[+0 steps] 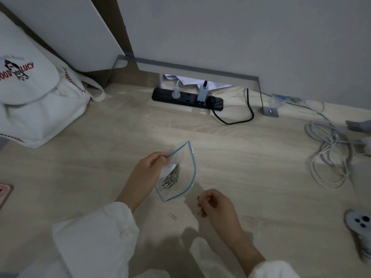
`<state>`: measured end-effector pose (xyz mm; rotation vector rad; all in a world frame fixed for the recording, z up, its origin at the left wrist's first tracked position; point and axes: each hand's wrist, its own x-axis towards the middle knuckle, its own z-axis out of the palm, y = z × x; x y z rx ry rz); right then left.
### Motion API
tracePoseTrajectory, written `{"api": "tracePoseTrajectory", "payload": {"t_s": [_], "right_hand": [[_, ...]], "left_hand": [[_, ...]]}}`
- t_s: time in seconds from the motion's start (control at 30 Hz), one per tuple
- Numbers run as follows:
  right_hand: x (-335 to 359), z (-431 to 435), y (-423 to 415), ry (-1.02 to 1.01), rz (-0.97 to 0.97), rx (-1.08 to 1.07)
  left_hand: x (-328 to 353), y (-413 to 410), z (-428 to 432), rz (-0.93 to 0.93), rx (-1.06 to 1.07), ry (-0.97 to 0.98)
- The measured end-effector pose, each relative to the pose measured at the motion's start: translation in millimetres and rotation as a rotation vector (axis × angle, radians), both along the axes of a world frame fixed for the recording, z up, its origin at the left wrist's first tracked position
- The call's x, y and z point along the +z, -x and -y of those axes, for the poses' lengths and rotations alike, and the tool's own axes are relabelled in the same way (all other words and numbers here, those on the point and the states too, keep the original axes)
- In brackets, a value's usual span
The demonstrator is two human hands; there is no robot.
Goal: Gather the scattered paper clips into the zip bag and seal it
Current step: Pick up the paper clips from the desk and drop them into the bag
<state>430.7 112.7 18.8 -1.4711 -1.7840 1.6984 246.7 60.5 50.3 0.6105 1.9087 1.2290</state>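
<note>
A clear zip bag (185, 173) with a blue zip strip stands open in the middle of the wooden desk (251, 167). A heap of silver paper clips (170, 179) lies inside it. My left hand (148, 169) pinches the bag's rim at its left edge. My right hand (214, 205) hovers just right of the bag's near corner with curled fingers; something thin seems pinched in them, too small to tell. One loose paper clip (173, 216) lies on the desk between my hands.
A white cloth bag (40, 101) stands at the far left. A black power strip (187, 98) with plugs lies by the wall. Tangled white cables (331, 157) cover the right side. A grey controller (359, 221) sits at the right edge, a pink object (5, 193) at the left.
</note>
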Motion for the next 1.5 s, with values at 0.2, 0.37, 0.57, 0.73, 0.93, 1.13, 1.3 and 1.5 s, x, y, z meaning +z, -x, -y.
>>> {"api": "tracePoseTrajectory", "payload": {"t_s": [0.2,0.37,0.57,0.73,0.93,1.13,1.3,1.5], "right_hand": [[45.4,-0.3,24.3,-0.321,-0.177,0.091],[51.0,-3.4,50.8,-0.519,-0.166,0.255],[7.5,10.5,13.9,-0.506,0.095,0.087],[-77.6,46.2,14.2,-0.499,0.511,0.775],[-87.3,51.3,39.1,-0.481,0.663,0.772],[-88.1,45.5,40.0,-0.776,0.603,0.958],[-83.0,36.9,41.8,-0.709,0.673,0.983],[-39.8,21.9,7.3,-0.493,0.480,0.666]], "left_hand": [[2.0,-4.1,11.8,-0.096,-0.030,0.063],[-4.4,-9.1,31.3,-0.255,-0.160,0.253],[-0.8,-9.3,45.8,-0.454,-0.154,0.464],[3.9,-10.6,45.1,-0.546,-0.162,0.488],[4.4,-10.5,49.5,-0.546,-0.138,0.451],[2.0,-9.9,51.3,-0.531,-0.176,0.469],[1.7,-10.7,49.9,-0.533,-0.187,0.463],[-2.9,-10.3,49.5,-0.554,-0.168,0.453]]}}
